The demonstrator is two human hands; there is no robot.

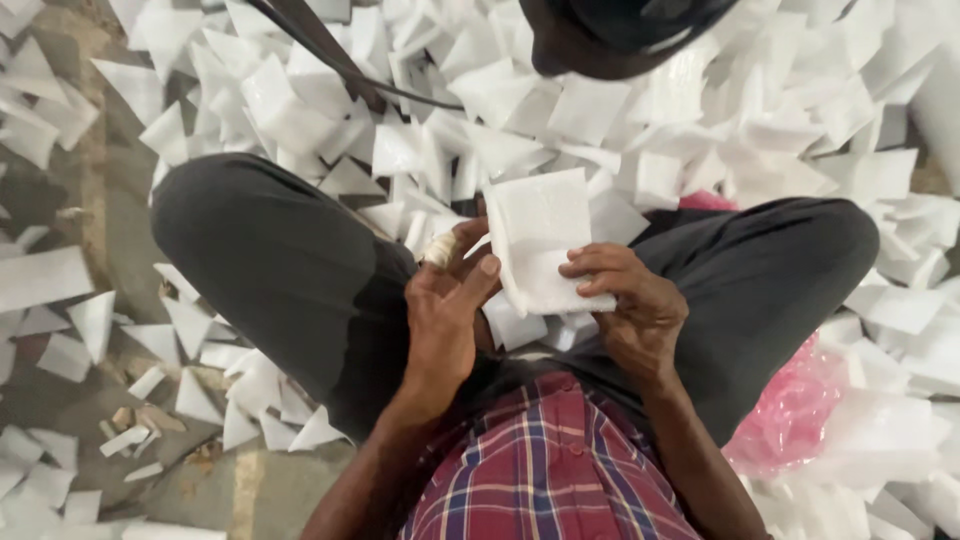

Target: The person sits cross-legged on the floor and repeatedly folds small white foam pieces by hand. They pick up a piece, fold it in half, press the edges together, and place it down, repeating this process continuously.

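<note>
Head cam: right hand (pixel 630 305) pinches the white foam stack (pixel 540 245) at its lower right edge, over the lap. Stack's long axis runs away from the body. Left hand (pixel 445 310) just left of it, fingers curled, thumb near the edge.

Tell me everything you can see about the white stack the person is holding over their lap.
The white stack is a bundle of thin, square foam-like sheets, faintly textured, edges roughly aligned. It is held tilted above the lap between dark trousered knees. The right hand grips its lower right edge, fingers curled over the top sheet. The left hand, one finger wrapped in pale tape, touches its left edge with thumb and fingertips. More loose white sheets lie beneath and all around it.
</note>
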